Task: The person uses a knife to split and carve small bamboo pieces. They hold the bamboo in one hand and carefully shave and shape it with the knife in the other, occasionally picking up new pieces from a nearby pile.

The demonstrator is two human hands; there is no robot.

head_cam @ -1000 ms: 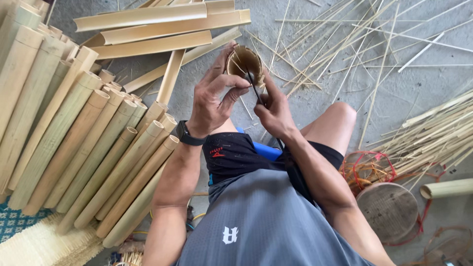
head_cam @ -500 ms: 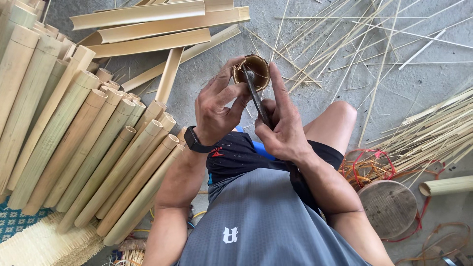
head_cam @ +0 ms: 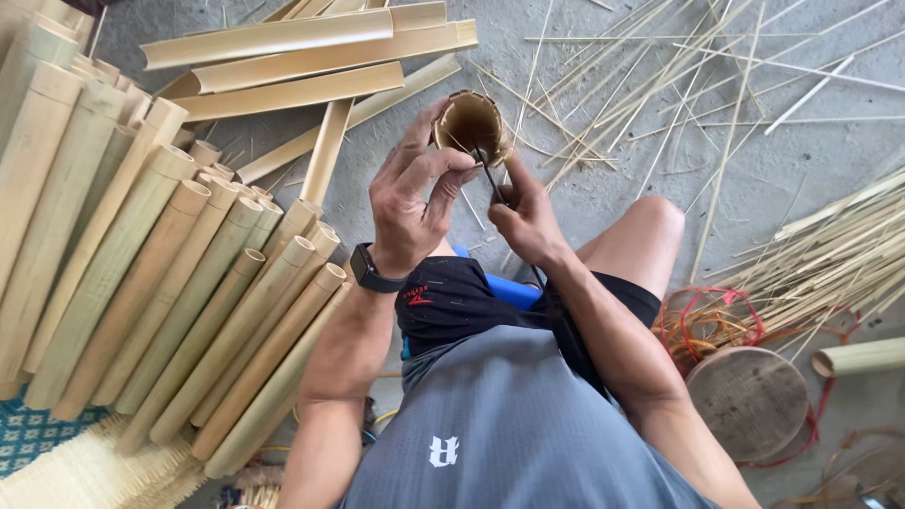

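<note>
Where hands (head_cam: 471, 203) meet — bamboo tube (head_cam: 469, 123)

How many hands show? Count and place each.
2. The left hand grips the bamboo tube; the right hand holds a thin dark tool at its mouth. None look hidden.

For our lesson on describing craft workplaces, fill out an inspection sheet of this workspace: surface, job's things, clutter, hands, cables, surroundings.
Surface: grey concrete floor, scuffed.
Job's things: short bamboo tube, open end toward the camera; thin dark blade reaching to its rim.
Clutter: thin bamboo slivers scattered across the floor.
Hands: left hand grips the tube's side; right hand holds the blade.
Cables: nothing seen; red cord lies by a round wooden disc.
Surroundings: stacked bamboo poles, split bamboo halves.
</note>
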